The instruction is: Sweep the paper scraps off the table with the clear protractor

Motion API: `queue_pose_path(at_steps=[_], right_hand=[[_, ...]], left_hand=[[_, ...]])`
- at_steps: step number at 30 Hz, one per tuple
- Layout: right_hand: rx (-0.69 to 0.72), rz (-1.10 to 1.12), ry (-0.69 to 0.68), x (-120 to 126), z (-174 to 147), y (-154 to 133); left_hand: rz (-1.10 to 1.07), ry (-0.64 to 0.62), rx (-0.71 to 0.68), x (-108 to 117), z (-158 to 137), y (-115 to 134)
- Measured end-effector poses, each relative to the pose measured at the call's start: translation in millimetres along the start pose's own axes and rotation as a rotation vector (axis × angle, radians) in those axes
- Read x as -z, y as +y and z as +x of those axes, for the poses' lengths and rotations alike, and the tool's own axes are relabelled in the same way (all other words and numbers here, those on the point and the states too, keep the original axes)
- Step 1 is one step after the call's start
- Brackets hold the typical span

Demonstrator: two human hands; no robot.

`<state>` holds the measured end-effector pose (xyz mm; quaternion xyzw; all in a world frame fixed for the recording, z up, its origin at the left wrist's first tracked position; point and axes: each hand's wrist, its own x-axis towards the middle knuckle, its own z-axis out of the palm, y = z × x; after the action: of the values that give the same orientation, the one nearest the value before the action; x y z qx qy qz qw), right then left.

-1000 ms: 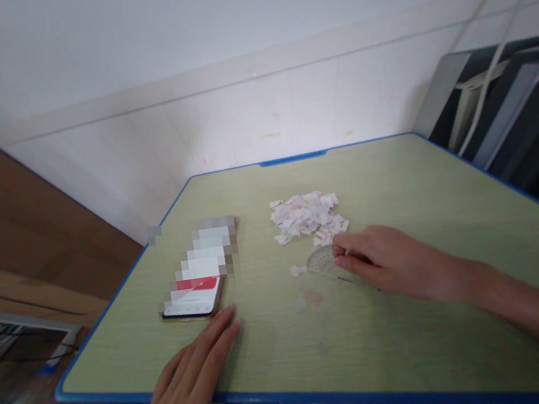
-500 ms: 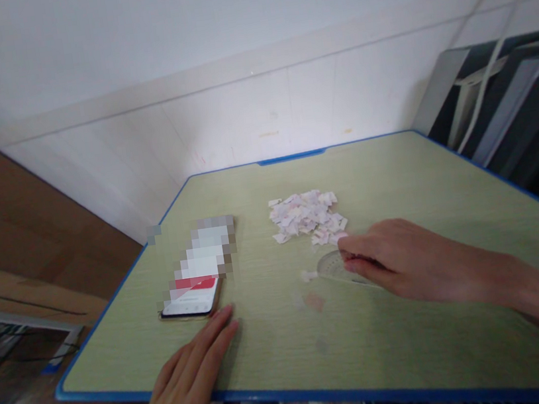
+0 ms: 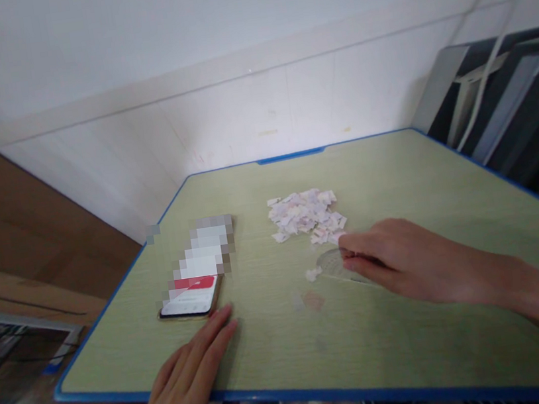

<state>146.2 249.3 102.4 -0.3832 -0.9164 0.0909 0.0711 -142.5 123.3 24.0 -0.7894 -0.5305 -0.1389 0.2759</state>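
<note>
My right hand (image 3: 398, 261) is closed in a pinch on a clear protractor (image 3: 331, 265), whose curved, marked side shows left of my fingertips. Just off the protractor's left end is a small whitish paper scrap (image 3: 314, 274). Beyond them lies a loose pile of pale pink and white paper scraps (image 3: 304, 212), close to my right fingertips. My left hand (image 3: 189, 380) rests over the near table edge, fingers stretched out on the top, thumb partly hidden below. A phone (image 3: 199, 272) with a lit, partly pixelated screen lies just past those fingertips.
The pale green table (image 3: 248, 191) has a blue rim and stands against a white wall (image 3: 237, 116). Dark, flat items (image 3: 531, 105) lean beside it at the right, with a white cable in front. A brown panel (image 3: 21, 183) rises at the left.
The small scrap by the protractor has shifted slightly right and looks differently turned. Both hands, the phone and the pile stay nearly in place.
</note>
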Motion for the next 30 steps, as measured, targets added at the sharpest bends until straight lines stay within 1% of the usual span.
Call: queue_pose_path(at_steps=[3, 7, 9, 11, 14, 16, 20, 25, 27, 29, 30], right_hand=[[-0.024, -0.077, -0.011, -2.2, 1.2, -0.7], [-0.036, -0.056, 0.006, -1.8, 2.3, -1.5], [-0.053, -0.022, 0.036, -1.6, 2.4, -1.4], [-0.069, -0.04, 0.06, -2.1, 2.3, -0.8], [-0.057, -0.093, 0.02, -3.3, 2.1, 0.0], [-0.065, -0.082, -0.003, -3.4, 2.2, -0.1], [-0.1, -0.048, 0.019, -3.0, 3.0, -0.7], [-0.038, -0.091, 0.005, -5.2, 2.9, 1.5], [-0.031, -0.093, 0.007, -5.9, 2.2, 2.2], [-0.042, -0.107, 0.01, -5.8, 1.4, 2.1], [-0.044, -0.112, 0.015, -5.5, 0.9, 1.7]], left_hand=[[-0.015, -0.001, 0.004, 0.0, -1.1, 2.0], [-0.07, -0.026, 0.112, 0.0, -2.3, 4.7], [-0.061, -0.016, 0.069, 0.1, -1.9, 4.5], [-0.043, -0.007, 0.024, 0.5, -1.3, 3.2], [-0.036, -0.015, 0.022, 1.2, -1.2, 0.9], [-0.025, -0.02, 0.006, 1.3, -1.6, 0.0], [-0.045, -0.019, 0.021, 0.3, -1.8, 1.8], [-0.093, -0.021, 0.12, 0.8, -1.9, 6.9], [-0.087, -0.033, 0.105, 1.5, -1.6, 6.5], [-0.062, -0.028, 0.046, 2.1, -0.8, 4.8], [-0.049, -0.02, 0.041, 2.3, -0.4, 3.9]])
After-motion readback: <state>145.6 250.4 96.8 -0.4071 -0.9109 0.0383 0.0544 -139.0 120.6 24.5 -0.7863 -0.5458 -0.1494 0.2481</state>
